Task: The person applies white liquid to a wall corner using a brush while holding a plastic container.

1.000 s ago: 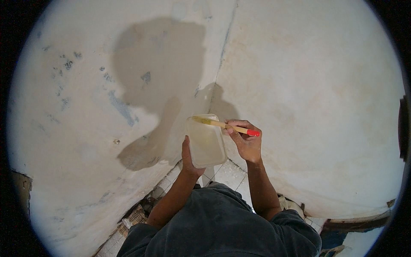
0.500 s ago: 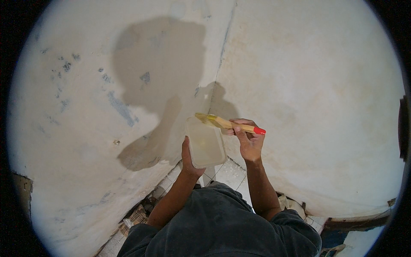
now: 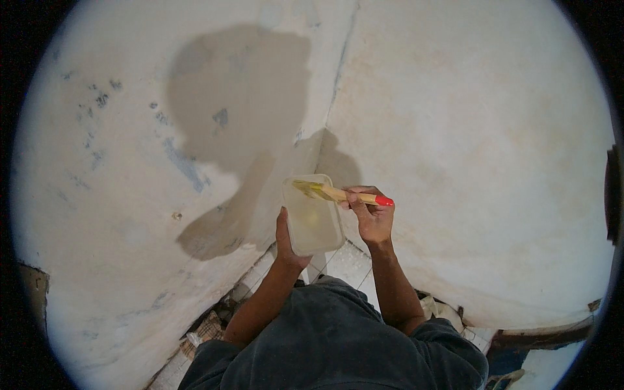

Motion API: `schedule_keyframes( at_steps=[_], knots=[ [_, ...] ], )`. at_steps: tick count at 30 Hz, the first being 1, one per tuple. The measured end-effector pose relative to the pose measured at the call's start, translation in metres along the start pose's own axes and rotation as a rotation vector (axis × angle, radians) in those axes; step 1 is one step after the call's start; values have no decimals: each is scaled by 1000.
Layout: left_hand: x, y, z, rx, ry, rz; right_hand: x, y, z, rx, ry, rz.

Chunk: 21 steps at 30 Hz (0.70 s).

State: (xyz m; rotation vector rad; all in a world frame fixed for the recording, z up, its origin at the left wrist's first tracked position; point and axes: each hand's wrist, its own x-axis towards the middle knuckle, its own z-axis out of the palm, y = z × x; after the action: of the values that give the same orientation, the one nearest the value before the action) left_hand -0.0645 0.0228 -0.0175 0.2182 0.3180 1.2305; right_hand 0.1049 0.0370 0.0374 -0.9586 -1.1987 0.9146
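Observation:
A pale, translucent rectangular plastic container [image 3: 316, 227] is held up in front of me, with whitish liquid inside. My left hand [image 3: 286, 240] grips it by its left side and lower corner, the thumb along the wall. In my right hand [image 3: 372, 214] is a paintbrush [image 3: 333, 192] with a light wooden handle and a red end. Its yellowish bristles point left, over the far part of the container's opening. Whether the bristle tips touch the liquid I cannot tell.
Two whitish walls meet at a corner ahead; the left wall [image 3: 130, 214] has grey-blue patches, the right wall [image 3: 468, 143] faint stains. Tiled floor [image 3: 348, 263] shows below. A checked cloth [image 3: 209, 327] lies low at the left, and a pale bag [image 3: 442, 309] at the lower right.
My right hand has moved slightly left and down with the paintbrush, so the bristles went from the container's far rim to over its inside. The left hand and container stayed nearly still.

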Motion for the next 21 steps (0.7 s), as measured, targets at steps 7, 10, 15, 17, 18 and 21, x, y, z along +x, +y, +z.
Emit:
schedule_keyframes(
  at_steps=[7, 10, 15, 17, 18, 21],
  knots=[
    [-1, -1, -1, -42, 38, -2, 1, 0, -1, 60, 73, -4],
    [-1, 0, -2, -57, 55, -11, 0, 1, -2, 87, 81, 13],
    [-3, -2, -4, -24, 68, -5, 0, 10, -1, 74, 44, -40],
    [-3, -2, -7, -54, 54, -35, -1, 12, -1, -31, 12, -17],
    [-3, -2, -8, -54, 54, -34, 0, 12, 1, -31, 12, -17],
    [-2, -1, -9, -58, 3, -42, 0, 10, 4, -48, -5, -43]
  ],
)
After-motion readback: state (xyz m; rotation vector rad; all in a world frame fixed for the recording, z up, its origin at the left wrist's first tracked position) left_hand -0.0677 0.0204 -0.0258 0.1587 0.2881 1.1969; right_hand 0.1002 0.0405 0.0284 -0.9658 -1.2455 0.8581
